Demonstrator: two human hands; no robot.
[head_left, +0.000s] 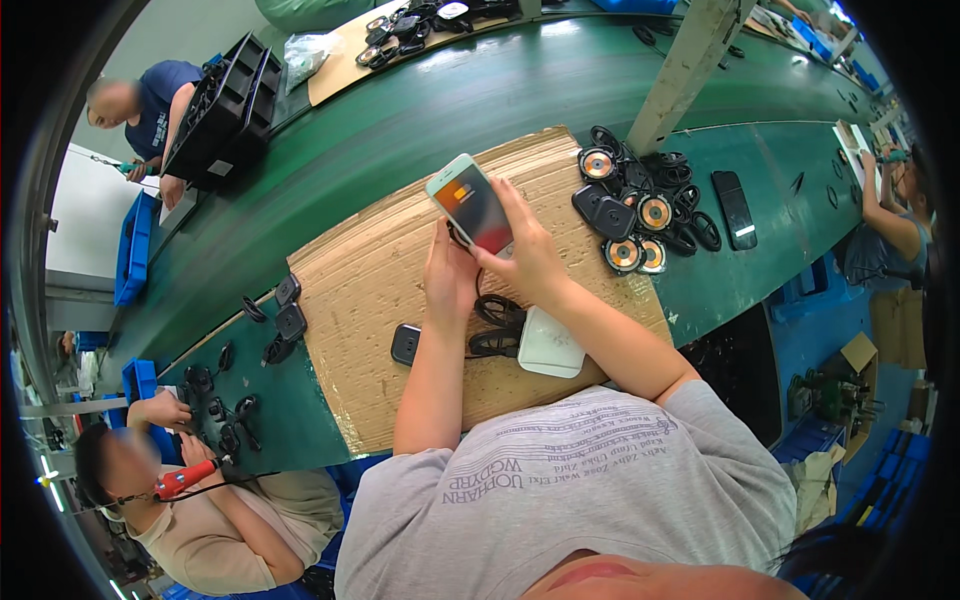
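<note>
My right hand (528, 248) grips a white-framed smartphone (468, 200) by its right edge and lower end. A battery symbol glows on the phone's screen. Beneath the phone, my left hand (450, 272) is closed on a black corded piece, mostly hidden by the phone and fingers. Below my hands, coiled black cable (498, 310) lies on a cardboard sheet (350, 300). A white rounded box (551, 343) sits beside the coil, near my right forearm. Left of my left forearm lies a black square charging pad (405, 344).
Right of the cardboard are piled corded chargers with round copper coils (655, 211) and a black phone (735, 208). Black square pads (290, 322) lie at its left edge. A green conveyor belt (400, 150) runs behind; a metal post (690, 75) rises there. Co-workers sit left and right.
</note>
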